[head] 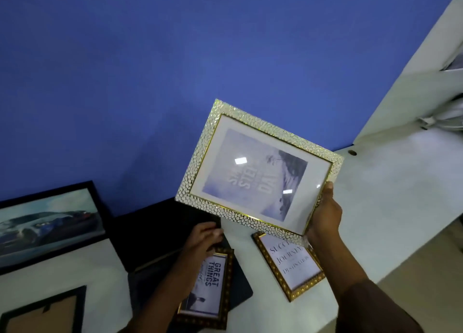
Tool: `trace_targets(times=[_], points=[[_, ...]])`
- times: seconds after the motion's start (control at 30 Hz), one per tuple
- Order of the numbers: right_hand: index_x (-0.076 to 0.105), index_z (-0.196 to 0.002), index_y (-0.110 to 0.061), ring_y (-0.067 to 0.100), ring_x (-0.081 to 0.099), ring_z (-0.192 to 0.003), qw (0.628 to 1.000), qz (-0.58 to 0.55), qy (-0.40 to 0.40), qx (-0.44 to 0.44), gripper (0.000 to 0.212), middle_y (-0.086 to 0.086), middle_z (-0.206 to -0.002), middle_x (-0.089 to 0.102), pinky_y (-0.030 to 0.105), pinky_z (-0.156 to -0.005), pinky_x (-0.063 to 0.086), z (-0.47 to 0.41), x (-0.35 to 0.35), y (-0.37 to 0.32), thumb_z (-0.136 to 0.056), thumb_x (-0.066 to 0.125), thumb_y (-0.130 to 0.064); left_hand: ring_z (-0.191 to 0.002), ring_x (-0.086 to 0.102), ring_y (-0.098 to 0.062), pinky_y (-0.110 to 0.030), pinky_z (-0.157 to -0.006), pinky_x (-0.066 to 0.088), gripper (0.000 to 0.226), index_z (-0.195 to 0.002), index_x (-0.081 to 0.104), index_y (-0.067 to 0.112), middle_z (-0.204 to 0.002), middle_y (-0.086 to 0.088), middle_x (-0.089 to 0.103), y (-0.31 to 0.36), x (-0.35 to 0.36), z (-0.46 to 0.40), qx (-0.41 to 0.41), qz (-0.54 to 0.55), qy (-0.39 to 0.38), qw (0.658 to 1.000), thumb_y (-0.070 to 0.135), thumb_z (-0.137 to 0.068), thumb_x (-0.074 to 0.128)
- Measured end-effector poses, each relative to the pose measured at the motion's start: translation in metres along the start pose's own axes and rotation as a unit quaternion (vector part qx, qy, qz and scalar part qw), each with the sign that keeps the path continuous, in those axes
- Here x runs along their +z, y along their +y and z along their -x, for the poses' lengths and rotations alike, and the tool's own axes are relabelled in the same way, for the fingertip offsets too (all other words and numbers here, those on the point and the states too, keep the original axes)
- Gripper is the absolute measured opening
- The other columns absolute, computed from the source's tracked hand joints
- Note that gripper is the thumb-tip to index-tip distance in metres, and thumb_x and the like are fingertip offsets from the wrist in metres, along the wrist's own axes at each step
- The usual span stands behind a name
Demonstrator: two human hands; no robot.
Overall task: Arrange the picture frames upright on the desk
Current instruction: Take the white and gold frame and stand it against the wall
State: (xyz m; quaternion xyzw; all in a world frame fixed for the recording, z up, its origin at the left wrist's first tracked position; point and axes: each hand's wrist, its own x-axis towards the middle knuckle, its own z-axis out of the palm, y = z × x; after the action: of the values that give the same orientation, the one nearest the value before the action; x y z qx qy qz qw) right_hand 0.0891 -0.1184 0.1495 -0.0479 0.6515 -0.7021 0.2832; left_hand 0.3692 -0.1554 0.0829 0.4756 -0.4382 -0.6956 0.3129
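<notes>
Right hand: the right hand [325, 215] grips the white frame [259, 171] by one corner, thumb on the front edge, fingers behind it.
White frame: a pebbled white-and-gold frame, lifted clear of the desk [390, 207] and tilted, its glass facing the camera; the pale print inside reads upside down.
Left hand: the left hand [204, 240] reaches down with fingers spread, resting on the top edge of the small gold frame [208, 288]; I cannot tell whether it is gripping.
Small gold frame: lies flat, face up, on a dark pad [240, 291], showing the words "GREAT THINGS".
Second gold frame [288, 263]: lies flat on the desk just under the lifted white frame, with lettering on white paper.
Car picture [47, 221]: a black frame stands upright against the blue wall [175, 57] at the left.
Backing frame [42, 310]: a black frame at the lower left lies face down, brown backing showing.
Black board [155, 230]: a dark flat panel stands behind the left hand.
</notes>
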Motion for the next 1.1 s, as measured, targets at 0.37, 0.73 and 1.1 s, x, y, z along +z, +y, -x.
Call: trace_targets(times=[0.37,0.73,1.1], points=[[0.065,-0.123,-0.024,0.035,0.07,-0.105,0.973,-0.127,-0.103,0.161,0.048,0.01,-0.117,0.074,0.057,-0.096,0.053,-0.032,0.039,0.045,-0.093,0.058,-0.06,-0.117,0.07,-0.019,-0.039,-0.102,0.053,0.025,-0.123,0.068,0.015,-0.12,-0.003,0.076,0.06,0.028,-0.054,0.134,0.008,0.0,0.991,0.02,-0.1,0.061],[0.067,-0.099,-0.005,0.029,0.066,-0.084,0.975,0.064,-0.204,0.063,0.035,0.016,-0.09,0.069,0.043,-0.081,0.054,-0.171,0.004,0.024,-0.099,0.058,-0.038,-0.099,0.075,-0.016,-0.029,-0.08,0.061,0.018,-0.113,0.069,0.013,-0.105,0.0,0.081,0.075,0.071,-0.107,0.124,-0.029,0.031,0.991,0.006,-0.101,0.057],[0.07,-0.116,-0.016,0.022,0.069,-0.109,0.806,0.336,-0.473,-0.118,0.037,0.001,-0.113,0.075,0.042,-0.095,0.054,-0.311,0.028,0.023,-0.105,0.046,-0.042,-0.112,0.072,-0.021,-0.035,-0.095,0.058,0.021,-0.121,0.068,0.02,-0.116,-0.001,0.078,0.078,0.113,-0.185,0.1,-0.146,0.065,0.982,0.018,-0.101,0.06]])
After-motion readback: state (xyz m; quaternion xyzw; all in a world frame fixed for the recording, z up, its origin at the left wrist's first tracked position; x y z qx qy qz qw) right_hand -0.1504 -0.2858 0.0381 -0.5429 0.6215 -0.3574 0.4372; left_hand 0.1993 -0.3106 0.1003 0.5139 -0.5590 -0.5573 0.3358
